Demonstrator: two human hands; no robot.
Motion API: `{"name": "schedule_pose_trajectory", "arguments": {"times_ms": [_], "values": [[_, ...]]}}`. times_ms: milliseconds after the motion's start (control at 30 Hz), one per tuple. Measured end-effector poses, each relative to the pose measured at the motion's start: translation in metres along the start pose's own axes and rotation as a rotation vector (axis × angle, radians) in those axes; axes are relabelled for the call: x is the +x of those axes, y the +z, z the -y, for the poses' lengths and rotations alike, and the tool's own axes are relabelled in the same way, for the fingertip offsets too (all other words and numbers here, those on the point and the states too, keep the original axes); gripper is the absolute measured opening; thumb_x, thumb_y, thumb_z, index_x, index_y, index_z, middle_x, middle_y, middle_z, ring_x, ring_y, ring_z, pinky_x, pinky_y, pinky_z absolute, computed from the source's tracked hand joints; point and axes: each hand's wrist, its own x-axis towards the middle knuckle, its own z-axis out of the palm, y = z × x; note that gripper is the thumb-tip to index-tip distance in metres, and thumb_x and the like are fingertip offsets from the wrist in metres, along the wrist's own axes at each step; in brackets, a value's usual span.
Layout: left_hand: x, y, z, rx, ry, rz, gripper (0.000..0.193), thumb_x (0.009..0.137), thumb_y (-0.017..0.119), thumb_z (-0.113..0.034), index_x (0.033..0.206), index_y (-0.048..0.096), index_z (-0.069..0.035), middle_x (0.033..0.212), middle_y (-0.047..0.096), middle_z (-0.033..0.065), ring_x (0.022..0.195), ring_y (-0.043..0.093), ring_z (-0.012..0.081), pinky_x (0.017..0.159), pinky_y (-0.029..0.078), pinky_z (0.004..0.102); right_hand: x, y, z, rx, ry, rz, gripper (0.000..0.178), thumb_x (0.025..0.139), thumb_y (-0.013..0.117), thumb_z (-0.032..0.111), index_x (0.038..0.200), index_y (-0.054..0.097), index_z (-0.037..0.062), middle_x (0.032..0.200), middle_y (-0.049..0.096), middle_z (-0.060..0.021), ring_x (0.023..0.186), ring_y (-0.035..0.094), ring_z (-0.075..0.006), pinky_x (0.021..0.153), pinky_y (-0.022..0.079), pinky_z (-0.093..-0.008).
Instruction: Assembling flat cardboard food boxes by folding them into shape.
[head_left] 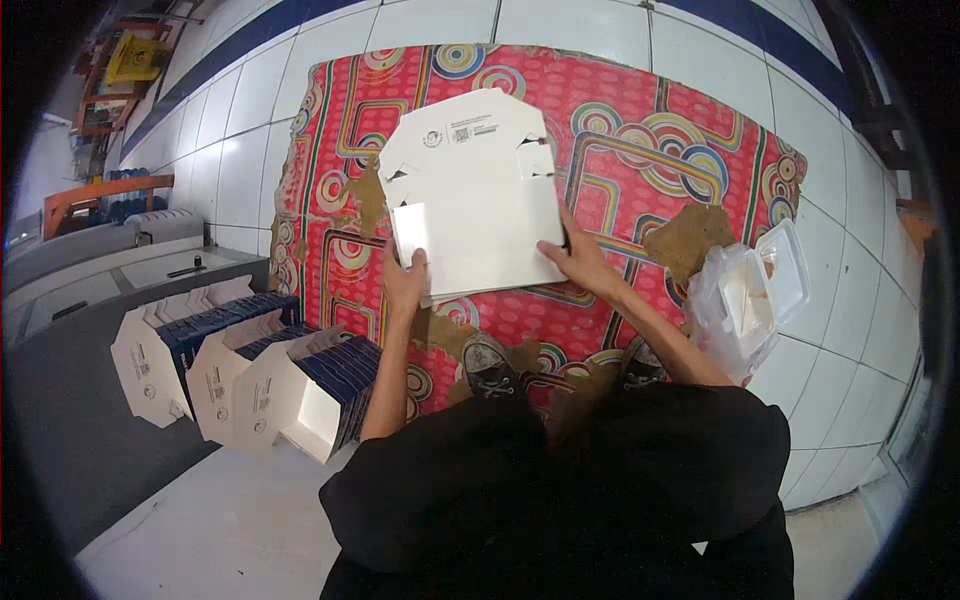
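A stack of flat white cardboard box blanks [490, 220], with cut corners, slits and small dark print, lies in front of me over the patterned mat. My left hand [404, 282] grips its near left edge, thumb on top and the other fingers mostly hidden at the side. On the opposite edge, my right hand [583, 260] has its thumb pressed on the top sheet and its fingers around the side. The lower sheets peek out slightly along the near edge.
Beneath is a worn red mat [480, 75] with torn brown patches. Folded white boxes with dark blue sides [270, 385] stand nested in rows at the left, beside a grey bench [110, 270]. A clear plastic bag with an open white container [745, 300] sits at the right.
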Motion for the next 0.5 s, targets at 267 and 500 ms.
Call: {"name": "schedule_pose_trajectory", "arguments": {"times_ms": [267, 500], "values": [[-0.022, -0.001, -0.005, 0.146, 0.048, -0.145, 0.056, 0.087, 0.068, -0.017, 0.134, 0.053, 0.009, 0.127, 0.061, 0.0288, 0.118, 0.06, 0.0403, 0.103, 0.045, 0.0435, -0.001, 0.009, -0.007, -0.189, -0.038, 0.039, 0.091, 0.094, 0.063, 0.032, 0.154, 0.008, -0.0106, 0.16, 0.01, -0.0346, 0.152, 0.012, -0.0407, 0.124, 0.014, -0.0408], [-0.008, -0.026, -0.01, 0.214, -0.159, 0.04, 0.041, 0.094, 0.061, -0.017, 0.128, 0.058, 0.006, 0.118, 0.067, 0.0219, 0.109, 0.065, 0.0332, 0.095, 0.049, 0.0406, 0.003, 0.022, -0.029, -0.217, -0.106, 0.016, 0.095, 0.097, 0.061, 0.037, 0.156, 0.0, -0.006, 0.162, 0.004, -0.0311, 0.153, 0.007, -0.038, 0.124, 0.011, -0.0411]]}}
